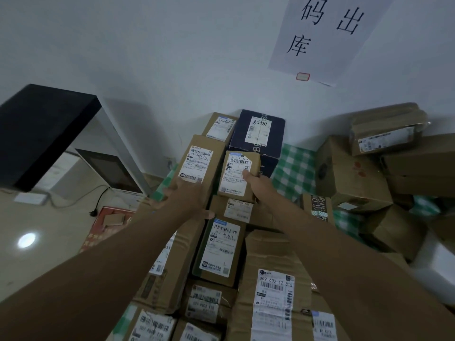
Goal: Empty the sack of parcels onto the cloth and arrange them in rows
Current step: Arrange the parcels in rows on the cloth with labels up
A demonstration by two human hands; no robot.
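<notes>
Parcels (219,252) lie in rows on the checked cloth (293,168); right hand (256,185) grips a small box (237,174) by its near edge; left hand (189,195) rests flat, fingers spread, on a long box (197,163); bare cloth shows right of the navy box (258,131), beside a loose heap (364,168).

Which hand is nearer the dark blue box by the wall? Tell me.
Right. The right hand grips a small parcel just in front of the dark blue box. The left hand rests flat on the long parcel, farther left.
</notes>
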